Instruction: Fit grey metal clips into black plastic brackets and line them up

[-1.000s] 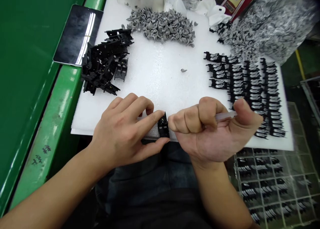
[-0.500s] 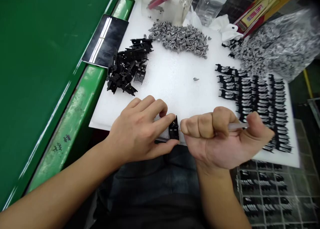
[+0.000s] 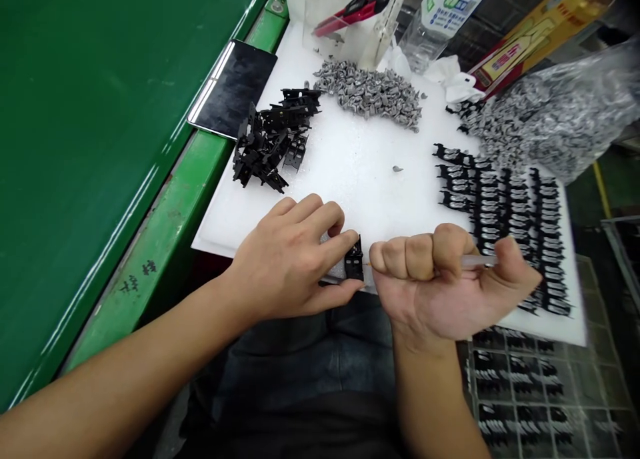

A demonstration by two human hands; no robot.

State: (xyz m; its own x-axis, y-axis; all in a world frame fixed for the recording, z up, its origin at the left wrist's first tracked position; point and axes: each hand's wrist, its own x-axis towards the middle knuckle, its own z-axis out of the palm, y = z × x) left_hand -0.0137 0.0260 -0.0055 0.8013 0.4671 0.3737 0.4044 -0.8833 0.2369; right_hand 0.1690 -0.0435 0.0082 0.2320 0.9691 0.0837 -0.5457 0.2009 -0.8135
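Note:
My left hand (image 3: 293, 262) is closed on a small black plastic bracket (image 3: 354, 262) at the board's near edge, thumb below and forefinger above. In my right hand (image 3: 445, 279) the fingers wrap around a thin translucent syringe (image 3: 475, 261); its thumb is at the rear end. An orange tip pokes out past the little finger, close to the bracket's right side; I cannot tell if they touch. Most of the syringe is hidden by the fingers. A single grey piece (image 3: 397, 169) lies on the white board (image 3: 360, 185) beyond the hands.
Black brackets (image 3: 270, 139) are heaped at left, grey pieces (image 3: 373, 92) at the back. Rows of assembled parts (image 3: 505, 225) line the right side, before a plastic bag (image 3: 575, 105). A tablet (image 3: 233, 89), a bottle (image 3: 437, 19), a red cutter (image 3: 355, 12) and a compartment tray (image 3: 530, 395) surround the board.
The view has shifted, so the scene sits slightly lower in it. Both hands keep their grip on the bracket and the syringe, with the orange tip now showing more clearly.

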